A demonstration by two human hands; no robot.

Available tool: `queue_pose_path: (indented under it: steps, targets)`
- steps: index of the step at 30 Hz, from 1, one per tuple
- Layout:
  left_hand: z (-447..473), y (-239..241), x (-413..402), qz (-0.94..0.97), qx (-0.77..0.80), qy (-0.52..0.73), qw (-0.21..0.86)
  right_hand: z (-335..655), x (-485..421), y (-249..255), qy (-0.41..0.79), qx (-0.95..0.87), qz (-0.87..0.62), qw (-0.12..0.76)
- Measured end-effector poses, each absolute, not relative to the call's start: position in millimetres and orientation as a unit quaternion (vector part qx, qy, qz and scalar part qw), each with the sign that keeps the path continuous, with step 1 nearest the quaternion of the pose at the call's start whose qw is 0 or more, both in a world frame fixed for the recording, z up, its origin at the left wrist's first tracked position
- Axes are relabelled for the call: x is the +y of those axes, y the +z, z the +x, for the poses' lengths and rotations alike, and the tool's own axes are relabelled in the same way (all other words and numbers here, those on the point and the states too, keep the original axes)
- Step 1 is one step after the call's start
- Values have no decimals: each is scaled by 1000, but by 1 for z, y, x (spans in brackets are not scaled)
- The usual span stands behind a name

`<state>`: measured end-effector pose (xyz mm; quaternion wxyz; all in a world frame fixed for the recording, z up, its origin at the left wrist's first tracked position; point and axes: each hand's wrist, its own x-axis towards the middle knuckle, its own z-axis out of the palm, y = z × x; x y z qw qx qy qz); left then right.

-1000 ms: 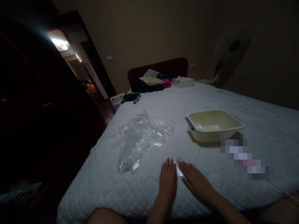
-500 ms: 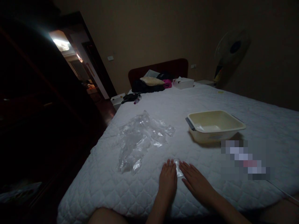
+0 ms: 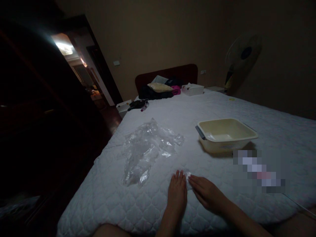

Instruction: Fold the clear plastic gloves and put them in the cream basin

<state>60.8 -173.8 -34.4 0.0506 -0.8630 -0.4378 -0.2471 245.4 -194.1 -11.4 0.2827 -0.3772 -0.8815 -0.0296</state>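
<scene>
A small clear plastic bag (image 3: pixel 187 174), folded flat, lies on the white quilted bedspread between my two hands. My left hand (image 3: pixel 177 189) rests palm down with its fingers stretched out, pressing at the bag's left side. My right hand (image 3: pixel 206 192) has its fingers drawn together on the bag's right edge; the thumb is mostly hidden beneath. Farther forward and to the left, several crumpled clear plastic bags (image 3: pixel 145 151) are spread in a loose heap. A cream plastic basin (image 3: pixel 227 146) with grey handles stands to the right, with a bit of clear plastic inside.
A blurred-out item (image 3: pixel 259 171) with a cable lies right of my hands. At the headboard (image 3: pixel 168 72) are a pile of clothes with a beige pillow (image 3: pixel 160 87) and a white box (image 3: pixel 192 89). A fan (image 3: pixel 244 52) stands at the far right.
My right hand's fingers have gone from lying flat and spread to being drawn together at the bag's edge. My left hand stays flat in place.
</scene>
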Motion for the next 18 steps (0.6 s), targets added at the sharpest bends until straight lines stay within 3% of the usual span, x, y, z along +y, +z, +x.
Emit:
queue_pose_path:
  steps: [10, 18]
  targets:
    - [54, -34, -179, -826, -455, -331, -43, 248, -193, -30, -16, -847, -407, 342]
    - [49, -27, -184, -846, -352, -386, -105, 255, -199, -37, -70, -818, -408, 399]
